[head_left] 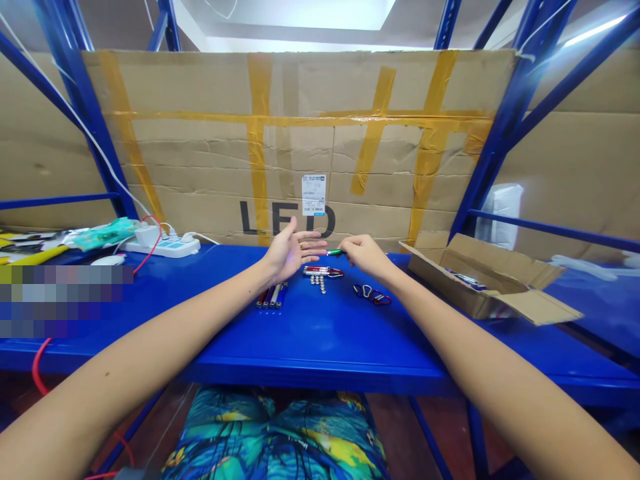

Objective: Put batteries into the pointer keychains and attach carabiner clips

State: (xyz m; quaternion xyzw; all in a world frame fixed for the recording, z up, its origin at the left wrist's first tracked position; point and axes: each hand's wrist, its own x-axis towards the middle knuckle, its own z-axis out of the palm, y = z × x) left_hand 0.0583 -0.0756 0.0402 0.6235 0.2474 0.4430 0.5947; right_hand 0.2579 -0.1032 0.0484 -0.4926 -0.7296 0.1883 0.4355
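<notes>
My right hand (367, 255) pinches a small green flashlight (334, 252), its silver end pointing left toward my other palm. My left hand (290, 253) is open with the palm turned to the flashlight and the fingers stretched to the right; a faint bluish spot shows on the palm. Just below them lies a red and silver flashlight (316, 271) with a red clip at its right end. Several button cells (317, 281) are laid in short rows under it. By my left wrist several slim flashlights (273, 295) lie side by side. Several carabiners (373, 293) rest below my right hand.
An open cardboard box (480, 303) with a few items inside stands at the right of the blue table (320, 347). At left are a white power strip (170, 247), a red cable and a teal plastic bag (103, 233). A large cardboard sheet (200, 160) closes off the back.
</notes>
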